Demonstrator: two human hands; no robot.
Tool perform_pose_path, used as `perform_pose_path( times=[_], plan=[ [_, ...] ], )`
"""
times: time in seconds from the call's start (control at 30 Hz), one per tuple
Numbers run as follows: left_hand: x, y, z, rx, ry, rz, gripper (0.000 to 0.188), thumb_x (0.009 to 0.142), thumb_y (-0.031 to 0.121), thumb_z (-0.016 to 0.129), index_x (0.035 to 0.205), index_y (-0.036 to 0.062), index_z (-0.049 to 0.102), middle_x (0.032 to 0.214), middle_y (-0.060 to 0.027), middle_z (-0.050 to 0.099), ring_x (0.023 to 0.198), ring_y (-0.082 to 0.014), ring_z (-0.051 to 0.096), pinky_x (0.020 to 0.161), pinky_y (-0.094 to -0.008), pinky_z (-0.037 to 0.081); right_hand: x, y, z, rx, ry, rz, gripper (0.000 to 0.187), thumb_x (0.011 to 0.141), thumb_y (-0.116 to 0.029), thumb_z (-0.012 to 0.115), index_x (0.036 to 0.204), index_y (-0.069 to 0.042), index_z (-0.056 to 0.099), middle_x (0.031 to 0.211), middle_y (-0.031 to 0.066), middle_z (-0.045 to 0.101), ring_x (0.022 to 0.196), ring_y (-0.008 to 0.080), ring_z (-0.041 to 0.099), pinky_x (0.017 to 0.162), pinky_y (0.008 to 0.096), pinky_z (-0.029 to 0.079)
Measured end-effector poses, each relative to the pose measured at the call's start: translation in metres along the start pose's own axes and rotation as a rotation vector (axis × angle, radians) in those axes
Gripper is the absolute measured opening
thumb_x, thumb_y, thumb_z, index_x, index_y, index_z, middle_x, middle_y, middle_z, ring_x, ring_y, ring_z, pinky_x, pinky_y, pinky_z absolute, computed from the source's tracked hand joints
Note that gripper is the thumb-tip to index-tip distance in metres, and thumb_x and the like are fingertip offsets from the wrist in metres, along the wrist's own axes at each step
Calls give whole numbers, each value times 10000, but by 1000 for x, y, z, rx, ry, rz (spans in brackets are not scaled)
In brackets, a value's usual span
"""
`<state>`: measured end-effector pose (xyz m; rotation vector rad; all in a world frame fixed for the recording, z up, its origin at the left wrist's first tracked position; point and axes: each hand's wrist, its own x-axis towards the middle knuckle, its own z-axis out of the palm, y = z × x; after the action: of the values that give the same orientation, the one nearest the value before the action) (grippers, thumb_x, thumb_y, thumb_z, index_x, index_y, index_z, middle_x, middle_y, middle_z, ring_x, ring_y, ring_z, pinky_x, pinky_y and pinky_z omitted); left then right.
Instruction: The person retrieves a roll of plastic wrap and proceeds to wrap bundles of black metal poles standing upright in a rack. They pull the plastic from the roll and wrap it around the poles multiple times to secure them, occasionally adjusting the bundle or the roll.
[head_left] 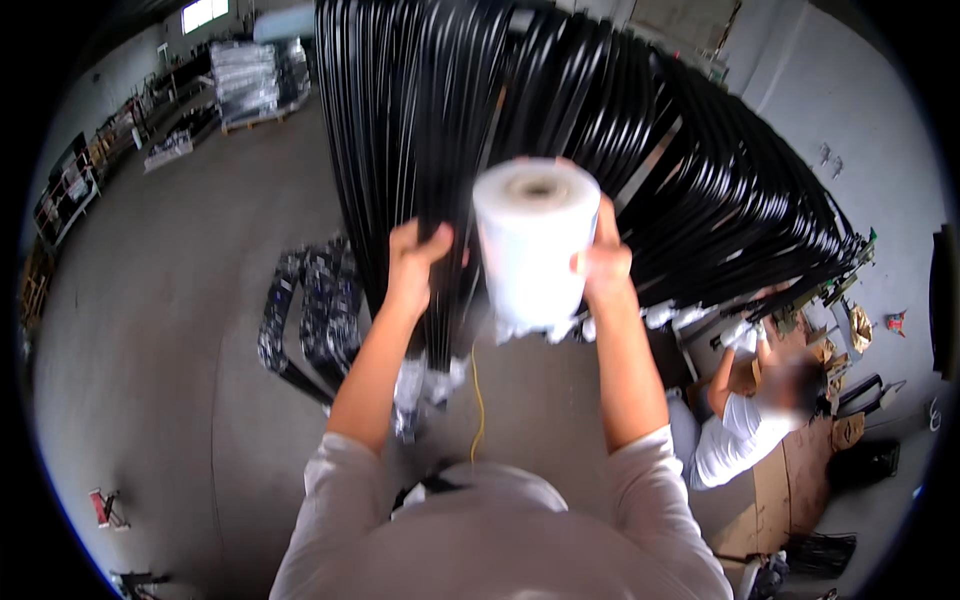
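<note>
In my right hand point(604, 262) is a thick, upright roll of clear stretch film point(535, 255), slightly blurred, with its cardboard core showing on top. The right thumb presses its side and the other fingers go behind it. To the left of the roll, my left hand point(412, 262) is closed round a bundle of long black tubes point(438, 310). Its thumb lies across the front, and a fingertip shows at the bundle's far side. Clear plastic wrap point(410, 385) covers the lower ends of these tubes.
A dense row of curved black tubes point(610, 110) fills the space ahead and to the right. Film-wrapped black frames point(310, 310) stand at left. A yellow cord point(480, 405) runs along the floor. At right, a co-worker point(745, 425) in white gloves crouches by cardboard. A wrapped pallet load point(245, 80) stands far left.
</note>
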<state>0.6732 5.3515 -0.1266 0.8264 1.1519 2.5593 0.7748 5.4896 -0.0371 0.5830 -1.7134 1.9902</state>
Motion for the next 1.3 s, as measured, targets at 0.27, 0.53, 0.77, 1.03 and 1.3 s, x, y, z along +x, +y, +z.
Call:
perform_pose_path(
  times=[0.27, 0.53, 0.77, 1.03, 1.3],
  plan=[
    [4, -8, 3, 66, -38, 44, 207, 806, 151, 589, 785, -55, 572, 687, -113, 590, 592, -170, 550, 572, -276, 445, 3, -5, -9, -283, -18, -3, 728, 454, -292, 667, 1076, 41, 487, 939, 125, 556, 872, 215, 522, 796, 281, 392],
    [-6, -13, 14, 94, 1, 28, 279, 784, 234, 633, 842, -34, 581, 705, -100, 602, 630, -164, 562, 611, -266, 455, -9, -15, -27, -362, -112, -12, 782, 438, -297, 679, 1112, 44, 475, 973, 129, 560, 902, 220, 537, 818, 278, 400],
    [-10, -40, 19, 260, -218, -78, 507, 797, 239, 627, 1197, 2, 424, 1187, -85, 442, 1078, -175, 425, 934, -298, 333, -28, -6, -43, -69, -77, 22, 844, 379, -299, 683, 1117, 55, 477, 955, 102, 561, 867, 199, 532, 802, 253, 411],
    [14, -86, 8, 146, -117, -173, 467, 710, 117, 702, 1110, -1, 494, 1035, -65, 568, 948, -144, 521, 834, -282, 409, -35, -1, -43, -293, -117, 0, 791, 326, -312, 681, 1005, 59, 517, 1004, 91, 446, 1012, 220, 462, 904, 285, 315],
    [3, -69, 44, 390, -54, -37, 308, 661, 88, 723, 923, -12, 595, 868, -43, 621, 783, -137, 570, 699, -260, 450, -71, 6, -67, -294, -69, -45, 815, 365, -372, 689, 1064, 7, 511, 1279, 214, 346, 1175, 319, 368, 978, 370, 256]
  ],
)
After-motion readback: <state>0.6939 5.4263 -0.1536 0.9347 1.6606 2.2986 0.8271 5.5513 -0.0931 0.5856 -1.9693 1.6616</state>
